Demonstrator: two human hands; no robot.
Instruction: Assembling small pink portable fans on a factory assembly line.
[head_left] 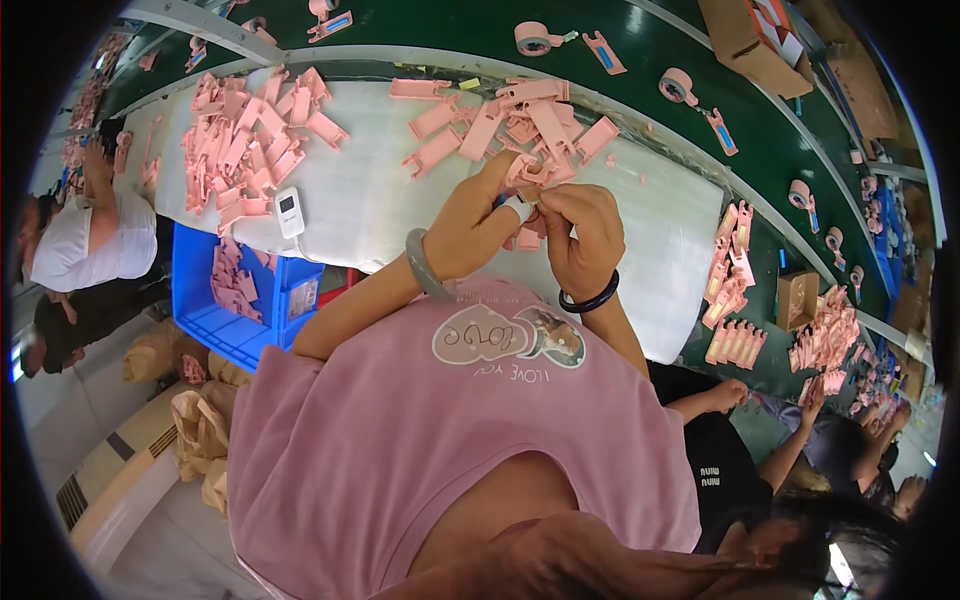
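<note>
Both hands meet over the near part of the white worktop [370, 180]. My left hand [470, 228], with a grey bangle at its wrist and a white wrap on one digit, grips a pink plastic housing part [527, 172]. My right hand [585, 238], wearing a dark bracelet, pinches at the same part from the other side. A small brownish piece shows between the fingertips, too small to name. Just beyond the hands lies a loose heap of pink housing parts [540, 120]. Another pink piece [528, 240] shows below the fingers, partly hidden.
A larger heap of pink parts [245, 140] sits at the left, beside a white device [290, 212]. A blue bin [205, 315] holds more parts. Handheld fans [535, 40] lie on the green conveyor [450, 35] beyond a metal rail. Co-workers sit on both sides.
</note>
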